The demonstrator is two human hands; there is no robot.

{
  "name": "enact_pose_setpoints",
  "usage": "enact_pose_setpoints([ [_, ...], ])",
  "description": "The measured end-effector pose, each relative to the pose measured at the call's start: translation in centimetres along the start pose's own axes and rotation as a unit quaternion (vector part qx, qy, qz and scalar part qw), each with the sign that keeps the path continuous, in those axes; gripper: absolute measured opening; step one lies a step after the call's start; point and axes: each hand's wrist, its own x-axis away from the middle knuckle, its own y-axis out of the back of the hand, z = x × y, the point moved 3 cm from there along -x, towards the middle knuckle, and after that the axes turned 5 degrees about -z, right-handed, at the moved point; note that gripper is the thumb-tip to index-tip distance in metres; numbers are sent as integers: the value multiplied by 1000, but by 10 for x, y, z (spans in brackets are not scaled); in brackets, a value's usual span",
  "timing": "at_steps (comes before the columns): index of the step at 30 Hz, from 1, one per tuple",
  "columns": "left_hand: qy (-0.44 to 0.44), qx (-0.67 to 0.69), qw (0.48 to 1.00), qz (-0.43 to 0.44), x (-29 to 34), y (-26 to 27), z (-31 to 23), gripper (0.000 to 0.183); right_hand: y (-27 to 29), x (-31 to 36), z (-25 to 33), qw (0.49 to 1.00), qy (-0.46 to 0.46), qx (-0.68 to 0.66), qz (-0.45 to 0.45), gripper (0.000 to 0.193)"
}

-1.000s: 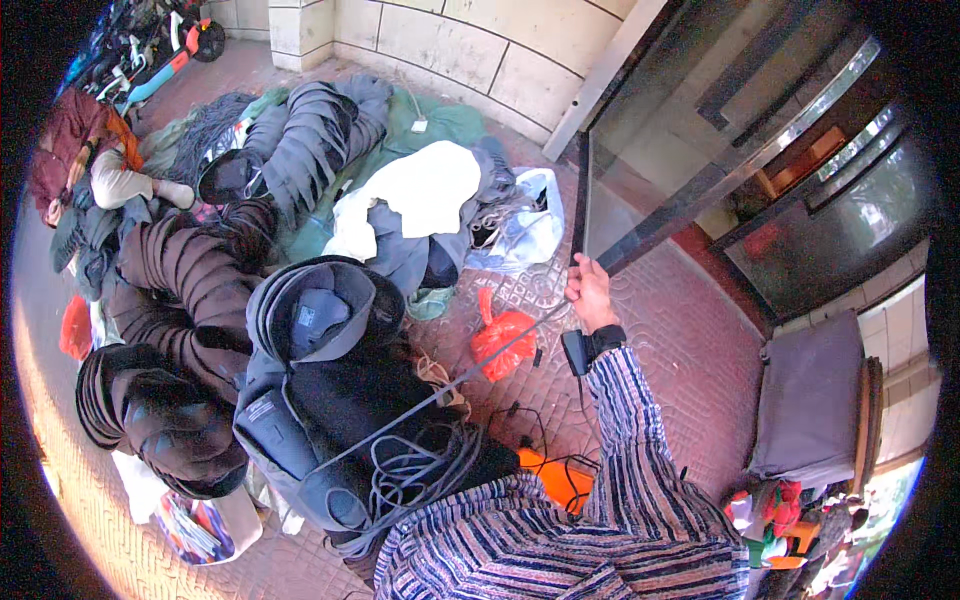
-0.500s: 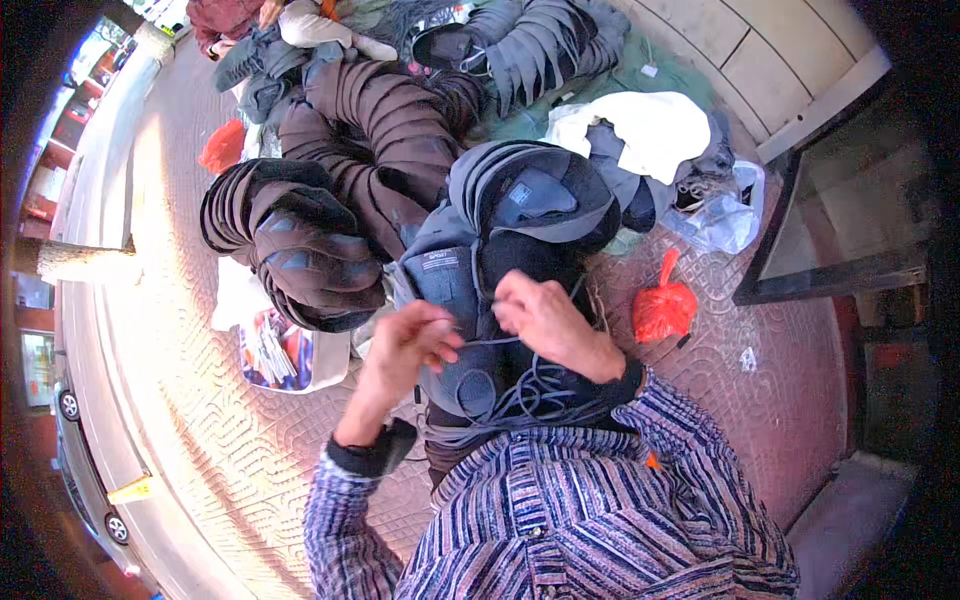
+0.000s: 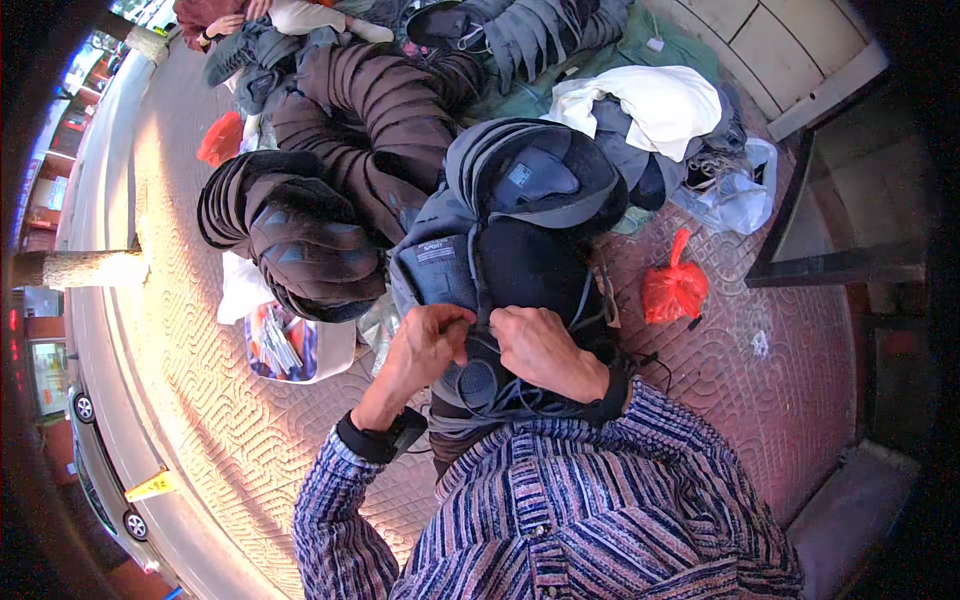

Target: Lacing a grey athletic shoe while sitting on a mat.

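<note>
The left hand (image 3: 428, 340) is curling nearly shut, its fingertips pinching the edge of a grey-and-black jacket (image 3: 500, 270) just below a small grey label panel. The right hand (image 3: 545, 350) is lying beside it, almost touching, with the fingers bent over and pressing down on the dark middle of the same jacket — whether it is gripping fabric or one of the thin cords (image 3: 520, 400) under it, I cannot tell. Several cords are looping out from beneath both hands toward the person's striped shirt (image 3: 560, 510).

The jacket is sitting directly in front of the person, on top of a heap of clothes, its hood (image 3: 530, 180) opening away from them. To the left, a stack of folded brown puffer jackets (image 3: 310, 240) is leaning against it; further off, another stack of grey ones (image 3: 530, 30) is lying near the wall. A white garment (image 3: 650, 100) is resting on the pile to the upper right, with a clear plastic bag (image 3: 735, 195) beside it. A red plastic bag (image 3: 675, 288) is lying on the brick paving (image 3: 200, 420) just right of the jacket — apart from both hands. A white bag with a printed picture (image 3: 285, 345) is sitting on the paving near the left hand.
</note>
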Motion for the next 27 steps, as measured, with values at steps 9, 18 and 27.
enact_pose_setpoints([
  [9, 136, 178, 964, 140, -8, 2, 2, 28, -6, -3, -3, 998, -54, -6, 11, 8],
  [18, -15, 53, 987, 150, -14, 1, -4, 27, -13, -1, -4, 999, 6, -31, -18, 6],
  [27, -21, -121, 962, 244, -42, -3, -4, 13, -3, 4, 3, 996, -59, 48, 51, 24],
])
